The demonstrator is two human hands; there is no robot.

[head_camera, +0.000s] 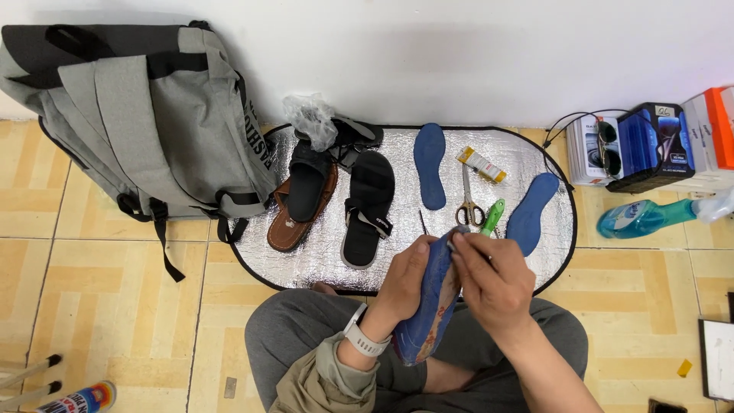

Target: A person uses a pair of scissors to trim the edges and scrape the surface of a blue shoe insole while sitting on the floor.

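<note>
My left hand grips a blue shoe insole from the left side, holding it on edge above my lap. My right hand pinches the insole's top end with thumb and fingers. A white watch sits on my left wrist. Ahead on a silver oval mat lie two more blue insoles, scissors, a green-handled tool, a small yellow tube and a thin needle-like tool.
Black sandals and a brown sandal rest on the mat's left half beside a crumpled plastic bag. A grey backpack leans on the wall at left. Boxes and a teal bottle sit at right.
</note>
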